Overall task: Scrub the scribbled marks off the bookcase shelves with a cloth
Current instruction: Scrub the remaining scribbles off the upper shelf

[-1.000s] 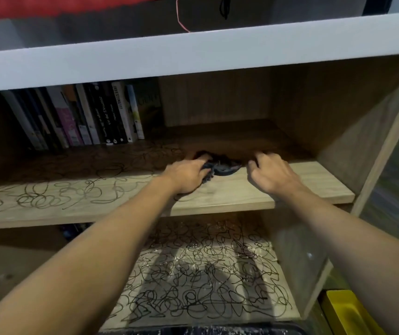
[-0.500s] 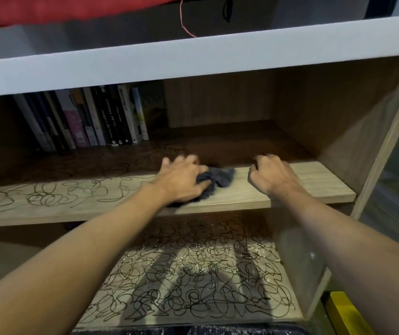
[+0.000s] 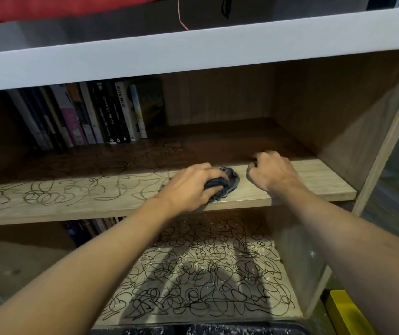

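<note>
Under your left hand sits the dark cloth, bunched up with your fingers curled round it and pressed to the middle shelf near its front edge. Just to the right, your right hand rests on the same shelf, fingers curled under and holding nothing. Scribbled marks run leftward from your left hand. Below both hands, the lower shelf is thick with black scribbles. Behind your left hand stand books.
</note>
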